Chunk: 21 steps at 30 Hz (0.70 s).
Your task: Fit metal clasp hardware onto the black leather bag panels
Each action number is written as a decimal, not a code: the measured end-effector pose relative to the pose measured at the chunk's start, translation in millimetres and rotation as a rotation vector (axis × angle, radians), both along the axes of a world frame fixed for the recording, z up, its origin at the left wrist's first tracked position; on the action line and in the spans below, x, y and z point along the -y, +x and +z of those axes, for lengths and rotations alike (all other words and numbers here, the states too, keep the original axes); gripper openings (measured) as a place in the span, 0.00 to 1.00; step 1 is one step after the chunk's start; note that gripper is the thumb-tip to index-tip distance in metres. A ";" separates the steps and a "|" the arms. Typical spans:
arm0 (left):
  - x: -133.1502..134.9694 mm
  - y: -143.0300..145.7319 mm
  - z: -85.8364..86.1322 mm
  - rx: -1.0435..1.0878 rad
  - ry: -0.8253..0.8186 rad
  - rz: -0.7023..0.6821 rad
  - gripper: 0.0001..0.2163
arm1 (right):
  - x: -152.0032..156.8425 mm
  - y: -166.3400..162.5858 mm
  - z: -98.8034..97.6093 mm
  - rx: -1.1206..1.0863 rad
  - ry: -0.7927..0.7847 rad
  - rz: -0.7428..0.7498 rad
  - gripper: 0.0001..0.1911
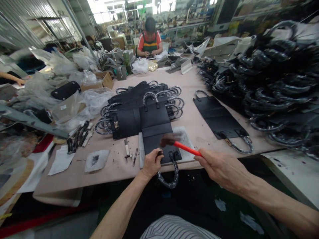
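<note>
Your left hand [151, 162] rests at the near edge of the table [199, 122], fingers pinched on something small that I cannot make out, pressed on the black leather panel [156, 132]. This panel lies on a grey slab [185, 141] directly in front of you, and its wrapped handle [171, 177] hangs over the table edge, just beside your left hand. Your right hand [219, 167] is clenched around the red shaft of a hammer [183, 148]; the blurred head is above the panel, close to your left fingers. Your right forearm comes in low from the right, your left forearm from below.

Between your two hands there is little free room. Left of your left hand, small metal tools [131, 151] and a paper scrap [96, 160] lie on open table. Beyond the hands a stack of black panels [139, 103] stands in the way. To the right of your right hand another panel [219, 119] lies flat, and further right a big heap of handles [271, 83]. Far behind, a person [150, 39] is sitting.
</note>
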<state>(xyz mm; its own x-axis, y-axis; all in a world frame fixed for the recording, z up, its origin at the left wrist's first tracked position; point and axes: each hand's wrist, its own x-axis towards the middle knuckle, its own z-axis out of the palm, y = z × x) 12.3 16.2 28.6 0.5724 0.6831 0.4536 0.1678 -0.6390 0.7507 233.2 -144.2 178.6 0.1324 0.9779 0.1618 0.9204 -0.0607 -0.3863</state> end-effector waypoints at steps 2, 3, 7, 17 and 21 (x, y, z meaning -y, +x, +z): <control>-0.8 -0.4 0.8 -0.019 -0.017 -0.009 0.06 | -3.2 11.0 -13.1 -0.135 0.002 -0.121 0.20; -1.2 -0.8 1.6 -0.028 -0.029 -0.016 0.06 | -5.3 18.0 -22.7 -0.217 -0.015 -0.184 0.21; -2.4 -2.8 8.2 -0.047 -0.085 -0.044 0.06 | -13.3 50.3 -72.9 -0.488 -0.235 -0.484 0.19; -5.9 -2.8 25.7 -0.107 -0.081 -0.074 0.05 | -38.1 33.9 -107.7 -0.009 0.107 -0.182 0.24; -7.8 -3.3 27.4 -0.136 -0.040 -0.083 0.05 | -58.1 -21.8 -119.0 -0.139 0.166 0.132 0.25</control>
